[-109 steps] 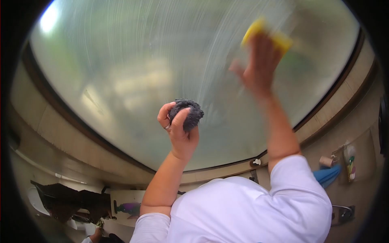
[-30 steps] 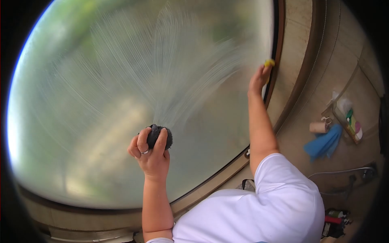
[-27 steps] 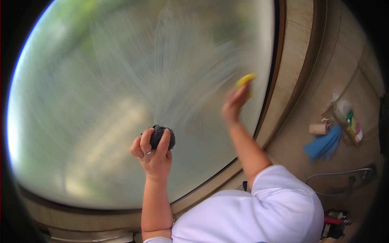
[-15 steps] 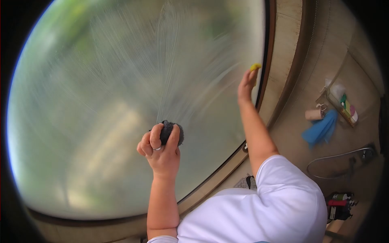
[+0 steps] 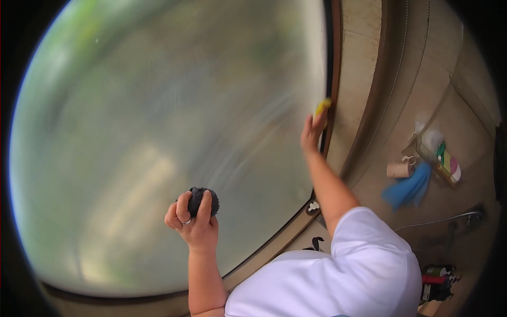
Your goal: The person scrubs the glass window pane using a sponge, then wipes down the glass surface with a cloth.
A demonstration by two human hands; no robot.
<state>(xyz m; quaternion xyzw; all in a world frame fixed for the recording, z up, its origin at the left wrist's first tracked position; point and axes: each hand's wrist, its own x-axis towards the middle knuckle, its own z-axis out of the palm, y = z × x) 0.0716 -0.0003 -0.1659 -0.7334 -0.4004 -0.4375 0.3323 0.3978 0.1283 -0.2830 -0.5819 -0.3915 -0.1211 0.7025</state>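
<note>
A large hazy window pane (image 5: 158,116) fills the left and middle of the view, with faint streaks near its centre. My left hand (image 5: 194,224), a ring on one finger, grips a dark grey fuzzy pad (image 5: 203,202) in front of the lower pane. Up at the pane's right edge, by the dark frame (image 5: 332,68), my right hand (image 5: 313,130) holds a yellow cloth or sponge (image 5: 322,107), partly hidden by the fingers. Its fingers point upward and look slightly blurred.
Beige wall panels border the window. On the right hang a blue cloth (image 5: 407,187), a pinkish roll (image 5: 400,169) and a tray (image 5: 438,161) with bottles. Below them are a metal hose (image 5: 443,217) and a dark caddy (image 5: 437,285) of containers.
The view has shifted to the right. My right hand has worked back and forth near the right frame, the yellow thing still in it. The streaks look fainter. My left hand keeps the grey pad.
</note>
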